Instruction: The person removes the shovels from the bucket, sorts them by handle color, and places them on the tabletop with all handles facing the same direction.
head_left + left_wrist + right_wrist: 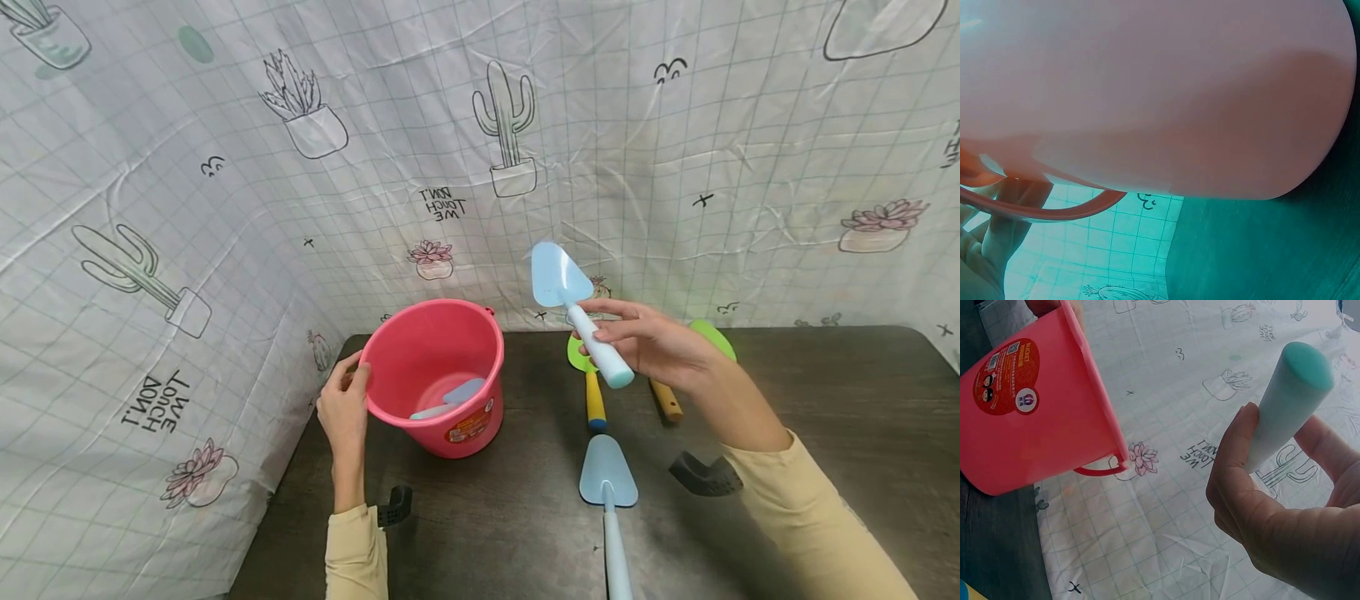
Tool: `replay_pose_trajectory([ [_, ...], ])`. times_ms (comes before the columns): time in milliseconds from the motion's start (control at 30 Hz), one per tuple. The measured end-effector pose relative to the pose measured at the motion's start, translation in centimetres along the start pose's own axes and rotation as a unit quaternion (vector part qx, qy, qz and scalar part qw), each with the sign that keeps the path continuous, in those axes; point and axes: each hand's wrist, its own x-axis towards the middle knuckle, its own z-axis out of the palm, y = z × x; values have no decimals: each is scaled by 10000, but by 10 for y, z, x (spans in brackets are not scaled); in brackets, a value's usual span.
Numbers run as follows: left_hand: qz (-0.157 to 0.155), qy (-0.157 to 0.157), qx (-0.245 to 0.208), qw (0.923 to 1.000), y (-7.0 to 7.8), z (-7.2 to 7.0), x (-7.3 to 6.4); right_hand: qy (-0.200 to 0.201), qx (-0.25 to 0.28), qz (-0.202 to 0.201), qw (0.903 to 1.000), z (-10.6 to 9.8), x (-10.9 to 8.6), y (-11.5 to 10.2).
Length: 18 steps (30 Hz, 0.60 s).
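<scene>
A pink bucket stands tilted on the table, with a light-blue trowel lying inside. My left hand grips its rim on the left side; the left wrist view shows the bucket wall up close, fingers by the rim and handle. In my right hand is another light-blue trowel, held by its pale handle with the blade up, above the table and right of the bucket. The right wrist view shows fingers and thumb around the handle, its teal end towards the camera.
A third blue trowel lies on the dark table in front. Behind it are a green trowel with a yellow handle and a green-bladed tool with a wooden handle. A cactus-print cloth hangs around the back and left.
</scene>
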Motion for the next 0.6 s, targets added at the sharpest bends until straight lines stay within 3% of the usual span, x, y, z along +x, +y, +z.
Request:
replay_pose_trajectory([
  [600, 70, -21, -27, 10000, 3, 0, -3, -76, -188, 16, 9998, -13, -11, 13],
])
